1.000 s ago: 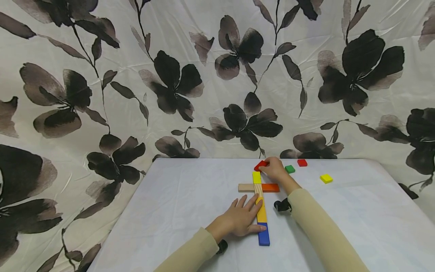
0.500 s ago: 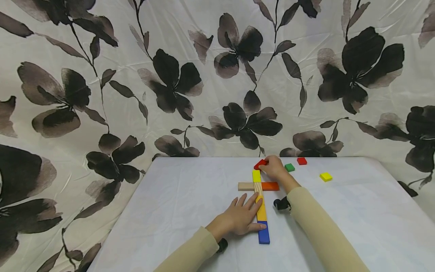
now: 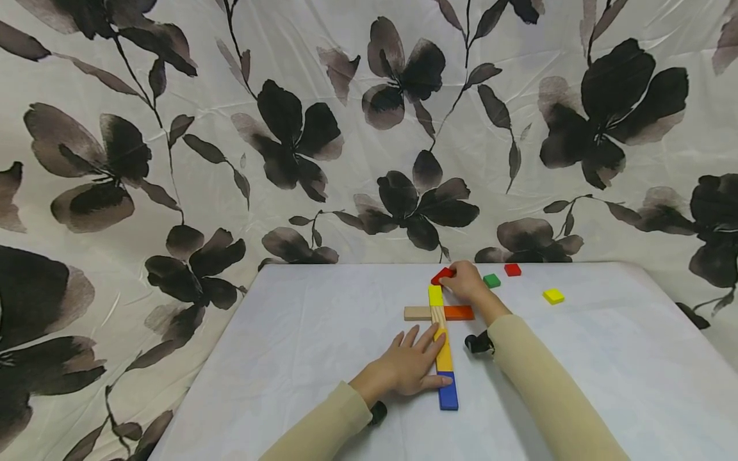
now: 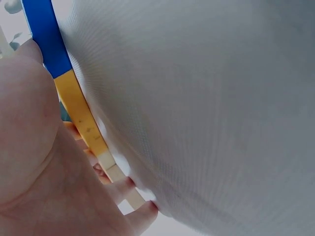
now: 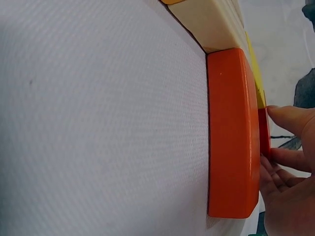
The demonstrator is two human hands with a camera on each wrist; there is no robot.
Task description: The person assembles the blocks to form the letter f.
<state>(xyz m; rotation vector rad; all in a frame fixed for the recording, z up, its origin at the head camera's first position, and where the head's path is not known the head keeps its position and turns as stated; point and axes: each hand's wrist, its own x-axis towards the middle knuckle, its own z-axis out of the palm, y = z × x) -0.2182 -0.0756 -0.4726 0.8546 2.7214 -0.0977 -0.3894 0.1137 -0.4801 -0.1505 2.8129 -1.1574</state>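
The worktop (image 3: 323, 333) wears a matt, finely woven white cloth. The orange block (image 5: 231, 132) looks smooth, satin-painted; the plain block (image 3: 418, 314) shows bare wood.

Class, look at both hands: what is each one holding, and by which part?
The right hand pinches the red block at its right end. The left hand holds nothing, resting flat on the block column.

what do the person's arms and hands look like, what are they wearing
Both arms wear long, plain beige sleeves reaching the wrists. The left hand and right hand are bare: no gloves, and no rings show. A small black device sits under the right wrist, another under the left.
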